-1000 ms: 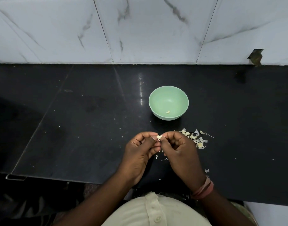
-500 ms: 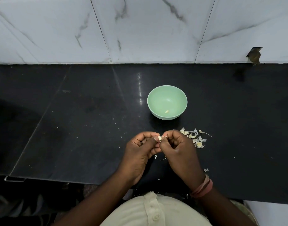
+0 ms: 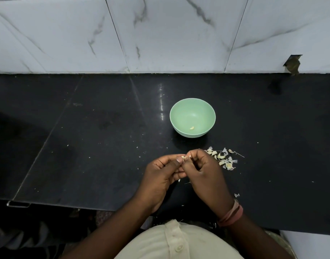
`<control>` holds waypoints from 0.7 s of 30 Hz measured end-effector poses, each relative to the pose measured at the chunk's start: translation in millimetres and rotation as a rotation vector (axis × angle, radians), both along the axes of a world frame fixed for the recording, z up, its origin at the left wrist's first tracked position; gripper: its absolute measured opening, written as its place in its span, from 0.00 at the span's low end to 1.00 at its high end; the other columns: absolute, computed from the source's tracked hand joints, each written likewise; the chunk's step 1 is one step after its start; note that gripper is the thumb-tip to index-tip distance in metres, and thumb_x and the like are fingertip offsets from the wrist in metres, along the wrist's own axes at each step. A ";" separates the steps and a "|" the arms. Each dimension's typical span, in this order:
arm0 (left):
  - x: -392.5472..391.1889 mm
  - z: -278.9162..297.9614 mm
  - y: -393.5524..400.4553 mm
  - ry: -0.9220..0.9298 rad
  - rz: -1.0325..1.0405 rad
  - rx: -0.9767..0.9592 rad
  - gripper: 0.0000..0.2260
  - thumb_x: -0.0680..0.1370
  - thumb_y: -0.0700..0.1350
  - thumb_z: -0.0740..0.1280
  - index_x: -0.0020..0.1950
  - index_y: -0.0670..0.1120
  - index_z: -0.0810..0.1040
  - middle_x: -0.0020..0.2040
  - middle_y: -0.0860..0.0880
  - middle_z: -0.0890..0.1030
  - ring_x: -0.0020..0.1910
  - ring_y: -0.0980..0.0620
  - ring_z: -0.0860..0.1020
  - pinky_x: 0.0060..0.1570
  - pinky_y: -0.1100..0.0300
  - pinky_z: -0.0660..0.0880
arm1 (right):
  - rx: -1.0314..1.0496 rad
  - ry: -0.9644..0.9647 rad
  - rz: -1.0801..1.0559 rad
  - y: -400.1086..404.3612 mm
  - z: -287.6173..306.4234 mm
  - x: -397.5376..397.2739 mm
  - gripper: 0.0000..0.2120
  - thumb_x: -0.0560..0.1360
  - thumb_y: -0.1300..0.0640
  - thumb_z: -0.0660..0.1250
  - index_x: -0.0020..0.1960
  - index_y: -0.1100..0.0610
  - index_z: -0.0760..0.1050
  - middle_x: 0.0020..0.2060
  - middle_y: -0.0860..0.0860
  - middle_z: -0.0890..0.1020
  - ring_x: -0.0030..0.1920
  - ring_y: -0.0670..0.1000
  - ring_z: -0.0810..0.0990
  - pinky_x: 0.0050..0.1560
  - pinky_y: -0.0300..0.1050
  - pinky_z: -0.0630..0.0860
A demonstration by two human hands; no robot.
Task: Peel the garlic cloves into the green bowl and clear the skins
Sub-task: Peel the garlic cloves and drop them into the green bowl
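A small garlic clove (image 3: 183, 157) is pinched between the fingertips of my left hand (image 3: 161, 176) and my right hand (image 3: 205, 174), low over the black counter in front of the bowl. The green bowl (image 3: 181, 113) stands just beyond my hands with one peeled clove (image 3: 192, 128) lying in its bottom. A heap of garlic cloves and papery skins (image 3: 223, 158) lies on the counter right of my right hand. Most of the pinched clove is hidden by my fingers.
The black stone counter (image 3: 85, 146) runs back to a white marble-tiled wall (image 3: 160, 34). Tiny skin flakes are scattered over the counter, one larger flake (image 3: 236, 195) near my right wrist. The counter's front edge lies just below my wrists.
Both hands stay together in the same spot on the clove. Only the fingertips have shifted slightly.
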State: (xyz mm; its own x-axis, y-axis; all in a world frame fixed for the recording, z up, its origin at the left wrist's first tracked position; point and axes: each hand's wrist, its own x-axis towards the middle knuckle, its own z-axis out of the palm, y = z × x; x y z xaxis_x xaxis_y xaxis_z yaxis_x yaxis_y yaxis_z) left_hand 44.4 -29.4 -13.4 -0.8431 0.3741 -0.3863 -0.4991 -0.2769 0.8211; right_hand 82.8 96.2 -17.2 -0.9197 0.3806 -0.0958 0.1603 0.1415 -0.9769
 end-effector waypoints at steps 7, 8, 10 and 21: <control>-1.4 -1.1 -1.2 -0.108 0.030 0.062 0.11 0.81 0.39 0.64 0.58 0.33 0.81 0.48 0.38 0.84 0.43 0.51 0.83 0.44 0.62 0.81 | -0.035 -0.014 -0.021 0.5 -1.4 -0.6 0.04 0.76 0.58 0.68 0.43 0.53 0.78 0.33 0.48 0.82 0.32 0.45 0.77 0.38 0.46 0.75; -1.5 -0.4 -1.5 -0.127 0.037 0.072 0.11 0.81 0.39 0.64 0.58 0.34 0.81 0.47 0.39 0.84 0.42 0.51 0.83 0.43 0.62 0.81 | -0.039 -0.020 -0.037 1.2 -1.8 -0.3 0.05 0.77 0.61 0.67 0.43 0.54 0.78 0.32 0.48 0.81 0.31 0.46 0.77 0.37 0.45 0.75; -2.2 0.8 -2.3 -0.164 0.048 0.088 0.12 0.81 0.39 0.65 0.59 0.34 0.81 0.48 0.38 0.85 0.43 0.51 0.84 0.43 0.62 0.81 | -0.028 -0.033 -0.070 3.1 -2.0 0.0 0.06 0.78 0.60 0.65 0.43 0.54 0.77 0.30 0.49 0.79 0.30 0.48 0.76 0.36 0.48 0.76; -4.2 -4.0 -2.0 -0.198 0.092 -0.042 0.04 0.78 0.36 0.69 0.50 0.37 0.82 0.41 0.42 0.84 0.36 0.54 0.82 0.38 0.64 0.80 | 0.267 -0.042 -0.052 3.8 -12.9 0.3 0.08 0.78 0.56 0.70 0.40 0.53 0.76 0.34 0.46 0.80 0.36 0.45 0.79 0.41 0.43 0.76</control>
